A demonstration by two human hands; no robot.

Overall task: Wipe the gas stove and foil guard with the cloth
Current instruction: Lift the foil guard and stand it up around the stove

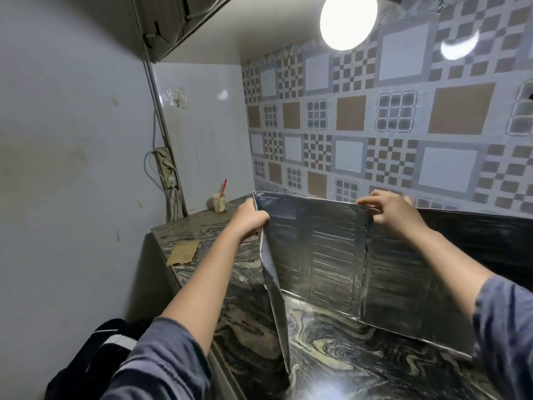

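A person in grey-blue sleeves holds a folding foil guard upright on a marbled stone countertop, in a kitchen corner lined with patterned wall tiles. The left hand clamps the guard's top-left corner; the right hand pinches its top edge near the fold between the middle and right panels. The ribbed, creased panels look thin and light, likely springy and quick to dent, with edges that may be sharp, so a hold along the rim by the hinges seems safest. No gas stove or cloth can be made out. A stained cup with a red utensil stands in the far corner. No brand, label or writing is legible
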